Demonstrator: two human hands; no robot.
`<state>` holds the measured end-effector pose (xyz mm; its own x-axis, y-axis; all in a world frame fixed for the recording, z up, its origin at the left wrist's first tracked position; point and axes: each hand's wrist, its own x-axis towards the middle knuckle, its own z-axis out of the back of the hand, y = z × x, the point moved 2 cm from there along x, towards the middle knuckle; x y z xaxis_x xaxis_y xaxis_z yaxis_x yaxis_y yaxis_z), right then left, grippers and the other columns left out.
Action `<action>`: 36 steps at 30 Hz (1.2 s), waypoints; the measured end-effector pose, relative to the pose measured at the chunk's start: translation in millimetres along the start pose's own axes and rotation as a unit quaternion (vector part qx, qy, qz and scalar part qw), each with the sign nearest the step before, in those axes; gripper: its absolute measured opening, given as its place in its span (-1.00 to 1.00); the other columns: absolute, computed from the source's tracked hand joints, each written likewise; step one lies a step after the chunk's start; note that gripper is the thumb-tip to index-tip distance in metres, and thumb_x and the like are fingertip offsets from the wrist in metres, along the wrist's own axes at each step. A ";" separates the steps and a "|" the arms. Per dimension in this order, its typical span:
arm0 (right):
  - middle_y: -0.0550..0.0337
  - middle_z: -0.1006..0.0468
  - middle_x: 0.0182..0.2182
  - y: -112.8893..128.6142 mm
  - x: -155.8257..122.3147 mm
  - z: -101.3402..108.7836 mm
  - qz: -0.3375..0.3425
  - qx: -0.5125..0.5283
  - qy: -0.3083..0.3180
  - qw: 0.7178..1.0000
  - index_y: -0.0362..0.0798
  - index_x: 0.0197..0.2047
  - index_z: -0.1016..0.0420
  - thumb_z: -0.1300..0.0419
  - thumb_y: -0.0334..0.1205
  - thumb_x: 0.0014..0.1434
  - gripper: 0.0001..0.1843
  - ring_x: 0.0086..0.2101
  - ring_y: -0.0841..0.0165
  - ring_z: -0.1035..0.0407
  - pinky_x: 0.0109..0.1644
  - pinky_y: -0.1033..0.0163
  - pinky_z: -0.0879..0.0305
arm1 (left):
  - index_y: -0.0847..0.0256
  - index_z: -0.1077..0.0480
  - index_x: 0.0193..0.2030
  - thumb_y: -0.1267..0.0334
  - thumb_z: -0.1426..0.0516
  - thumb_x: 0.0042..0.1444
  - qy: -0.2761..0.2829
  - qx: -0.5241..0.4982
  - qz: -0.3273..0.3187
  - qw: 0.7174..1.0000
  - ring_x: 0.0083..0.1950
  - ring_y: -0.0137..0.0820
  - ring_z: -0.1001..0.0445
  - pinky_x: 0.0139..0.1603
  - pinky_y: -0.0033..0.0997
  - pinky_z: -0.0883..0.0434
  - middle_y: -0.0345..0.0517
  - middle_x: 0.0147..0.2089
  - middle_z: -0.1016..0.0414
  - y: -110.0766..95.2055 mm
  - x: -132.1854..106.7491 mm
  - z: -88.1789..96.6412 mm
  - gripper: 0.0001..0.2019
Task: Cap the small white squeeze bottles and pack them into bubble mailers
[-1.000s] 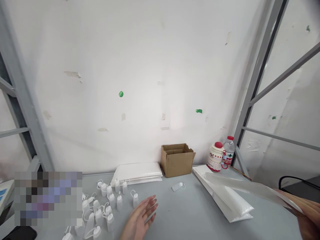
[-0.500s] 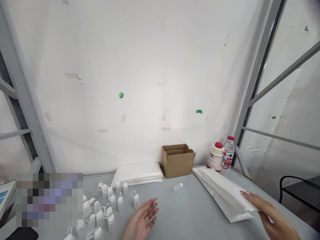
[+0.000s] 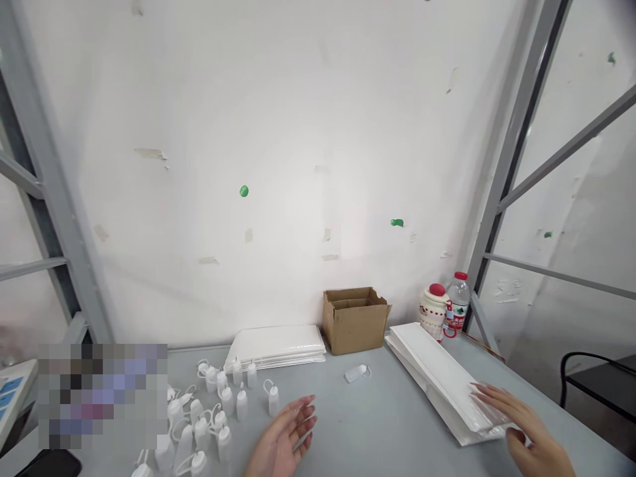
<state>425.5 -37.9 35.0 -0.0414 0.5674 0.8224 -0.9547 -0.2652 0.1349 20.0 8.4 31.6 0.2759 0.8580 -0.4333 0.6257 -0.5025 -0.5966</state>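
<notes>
My right hand [image 3: 521, 430] lies with fingers stretched out flat on the near end of a long stack of white bubble mailers [image 3: 437, 377] at the right of the grey table [image 3: 372, 424]. My left hand [image 3: 283, 437] hovers open just above the table near its front middle, fingers apart and holding nothing. Just left of it stand several small white squeeze bottles with looped caps [image 3: 218, 411]. One more small bottle [image 3: 356, 373] lies on its side alone in the middle of the table.
A second flat stack of white mailers [image 3: 275, 346] and an open cardboard box [image 3: 354, 318] sit against the wall. A red-capped jar [image 3: 433, 310] and water bottle [image 3: 458, 298] stand at the back right. Grey shelf uprights [image 3: 517, 146] flank the table; a black chair [image 3: 596, 384] is right.
My right hand brought a single mailer in from the right, laid it on the stack and now rests flat on it. My left hand has barely moved.
</notes>
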 end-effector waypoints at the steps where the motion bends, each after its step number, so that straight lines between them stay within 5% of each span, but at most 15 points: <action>1: 0.09 -0.54 -0.18 3.3 1.8 2.8 -0.001 -0.006 -0.009 1.000 -0.01 -0.19 -0.45 0.09 -0.43 -0.10 -0.55 -0.13 0.15 -0.40 -0.10 0.01 -0.34 | 0.30 -0.52 -0.29 0.37 -0.11 0.02 -0.005 -0.002 0.002 1.000 -0.25 -0.43 -0.45 -0.28 -0.51 -0.34 -0.05 -0.27 -0.50 0.1 -0.6 -0.5 -0.84; 5: 0.04 -0.51 -0.24 31.5 17.3 9.0 0.015 -0.011 -0.044 0.999 -0.01 -0.18 -0.41 0.06 -0.42 -0.02 -0.63 -0.22 0.17 -0.39 -0.22 0.06 -0.33 | 0.31 -0.51 -0.29 0.38 -0.08 0.05 -0.014 -0.008 0.005 1.000 -0.28 -0.44 -0.46 -0.31 -0.51 -0.34 -0.06 -0.28 -0.50 -0.8 -3.5 -4.0 -0.82; 10: 0.07 -0.51 -0.24 99.5 47.6 -13.4 0.142 0.043 -0.030 0.988 0.01 -0.14 -0.39 0.02 -0.49 0.03 -0.64 -0.22 0.23 -0.38 -0.16 0.09 -0.29 | 0.32 -0.50 -0.29 0.38 -0.06 0.08 -0.023 0.000 0.007 1.000 -0.31 -0.45 -0.46 -0.32 -0.51 -0.33 -0.07 -0.32 -0.51 -2.6 -5.6 -7.8 -0.81; 16: 0.02 -0.44 -0.08 196.3 79.4 -84.6 0.186 0.128 0.143 0.963 -0.03 -0.11 -0.36 0.09 -0.58 0.04 -0.57 -0.08 0.27 -0.31 -0.05 0.11 -0.30 | 0.32 -0.49 -0.30 0.39 -0.05 0.07 -0.018 -0.004 0.008 1.000 -0.33 -0.45 -0.47 -0.31 -0.51 -0.32 -0.07 -0.34 -0.52 0.5 -2.6 -6.8 -0.82; 19: 0.05 -0.40 -0.01 224.8 95.9 -134.5 0.139 0.110 0.223 0.959 -0.02 -0.03 -0.33 0.02 -0.48 0.10 -0.63 -0.02 0.31 -0.27 0.03 0.19 -0.26 | 0.32 -0.49 -0.32 0.39 -0.05 0.07 -0.016 -0.004 0.010 1.000 -0.35 -0.45 -0.46 -0.31 -0.51 -0.31 -0.07 -0.37 -0.52 3.2 -2.3 -6.1 -0.82; 23: -0.12 -0.42 -0.05 238.6 117.1 -188.3 0.094 0.077 0.226 0.967 -0.15 0.00 -0.30 -0.11 -0.20 0.13 -0.63 -0.06 0.16 -0.32 -0.06 0.11 -0.29 | 0.32 -0.49 -0.33 0.40 -0.09 0.02 -0.008 -0.009 0.005 1.000 -0.37 -0.46 -0.45 -0.32 -0.51 -0.28 -0.08 -0.39 -0.51 3.1 -1.5 -5.0 -0.85; 26: -0.08 -0.49 -0.17 239.5 127.0 -207.1 0.093 0.059 0.218 0.970 -0.12 -0.10 -0.37 -0.10 -0.14 0.15 -0.71 -0.15 0.14 -0.36 -0.15 0.10 -0.28 | 0.32 -0.50 -0.34 0.39 -0.13 -0.03 0.004 -0.019 0.009 1.000 -0.38 -0.45 -0.44 -0.34 -0.51 -0.26 -0.09 -0.40 -0.51 2.4 1.5 -2.2 -0.87; 36: 0.00 -0.50 -0.44 232.6 146.5 -202.9 0.172 0.037 0.175 0.969 -0.13 -0.37 -0.43 0.13 -0.35 0.27 -0.67 -0.36 0.25 -0.31 -0.26 0.17 -0.12 | 0.29 -0.50 -0.36 0.33 -0.19 -0.10 0.030 -0.003 0.022 0.999 -0.36 -0.43 -0.43 -0.30 -0.49 -0.23 -0.10 -0.41 -0.49 5.9 2.1 -2.0 -0.86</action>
<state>137.6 141.7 74.7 -0.4627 0.6617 0.5900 -0.8434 -0.5335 -0.0631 25.8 7.4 28.6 0.3471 0.8399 -0.4172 0.6156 -0.5396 -0.5743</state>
